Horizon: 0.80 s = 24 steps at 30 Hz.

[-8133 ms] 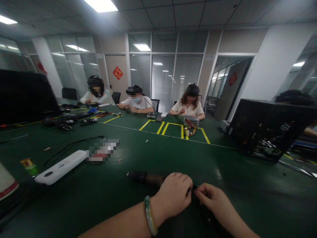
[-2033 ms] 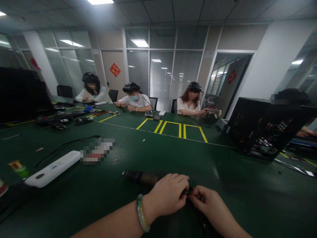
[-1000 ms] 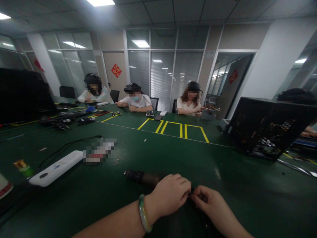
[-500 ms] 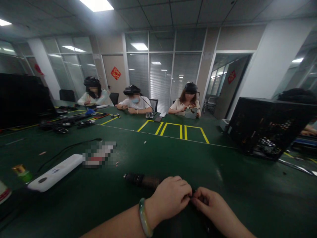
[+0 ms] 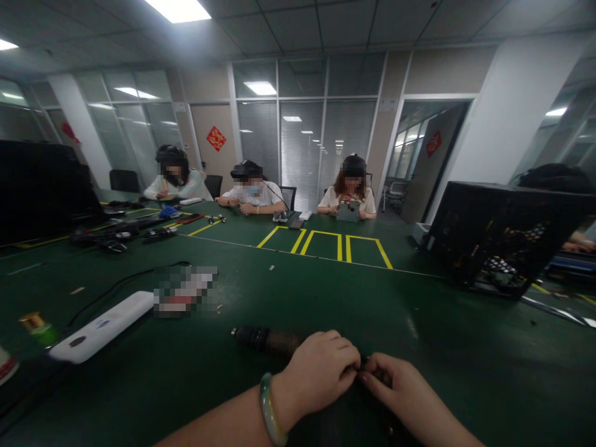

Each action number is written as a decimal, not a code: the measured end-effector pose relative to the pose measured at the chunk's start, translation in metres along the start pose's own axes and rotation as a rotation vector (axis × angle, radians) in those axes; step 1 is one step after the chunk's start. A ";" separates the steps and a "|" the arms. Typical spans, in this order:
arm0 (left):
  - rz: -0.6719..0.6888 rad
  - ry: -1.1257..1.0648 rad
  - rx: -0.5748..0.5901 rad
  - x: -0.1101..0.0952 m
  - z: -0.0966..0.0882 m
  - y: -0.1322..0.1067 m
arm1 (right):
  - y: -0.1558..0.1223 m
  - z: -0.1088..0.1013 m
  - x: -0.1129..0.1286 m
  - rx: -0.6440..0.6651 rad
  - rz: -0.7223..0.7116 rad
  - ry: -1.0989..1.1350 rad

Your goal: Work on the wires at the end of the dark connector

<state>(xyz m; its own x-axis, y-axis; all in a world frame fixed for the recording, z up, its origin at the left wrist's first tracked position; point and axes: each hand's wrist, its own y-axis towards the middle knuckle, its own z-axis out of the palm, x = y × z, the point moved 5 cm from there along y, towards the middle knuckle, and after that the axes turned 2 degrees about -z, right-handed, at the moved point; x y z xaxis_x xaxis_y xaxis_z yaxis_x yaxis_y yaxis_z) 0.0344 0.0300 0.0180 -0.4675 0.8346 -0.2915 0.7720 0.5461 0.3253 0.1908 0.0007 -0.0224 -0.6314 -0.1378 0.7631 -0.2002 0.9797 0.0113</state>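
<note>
My left hand (image 5: 321, 372), with a green bangle on its wrist, is curled into a closed grip near the front edge of the green table (image 5: 326, 292). My right hand (image 5: 395, 388) pinches against it, fingertips meeting the left hand's. Between them is a small dark part that I cannot make out. A dark cylindrical tool (image 5: 265, 339) lies on the table and runs under my left hand.
A white power strip (image 5: 100, 326) with a black cable and a small green bottle (image 5: 40, 329) lie at the left. An open black computer case (image 5: 503, 239) stands at the right. Three people sit at the far side, behind yellow floor-tape boxes (image 5: 335, 245).
My hands have stayed pinched together in the same spot. The person at the far right of the three has brought a grey box in front of their chest.
</note>
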 end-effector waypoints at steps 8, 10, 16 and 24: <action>-0.004 0.002 -0.017 0.001 0.000 0.000 | 0.002 0.002 -0.010 -0.032 0.040 -0.027; 0.005 0.008 -0.017 0.001 0.001 0.000 | 0.002 0.002 -0.010 -0.043 0.039 -0.039; 0.007 0.003 -0.012 0.002 0.001 0.000 | 0.002 0.002 -0.006 -0.044 0.030 -0.045; -0.074 -0.025 -0.014 0.004 0.000 -0.001 | 0.003 0.003 -0.009 -0.051 0.028 -0.019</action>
<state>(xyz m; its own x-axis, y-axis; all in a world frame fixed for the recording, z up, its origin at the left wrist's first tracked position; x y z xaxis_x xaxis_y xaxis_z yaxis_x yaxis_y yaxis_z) 0.0319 0.0325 0.0163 -0.5122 0.7897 -0.3376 0.7292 0.6076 0.3148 0.1937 0.0039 -0.0317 -0.6503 -0.1123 0.7513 -0.1442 0.9893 0.0231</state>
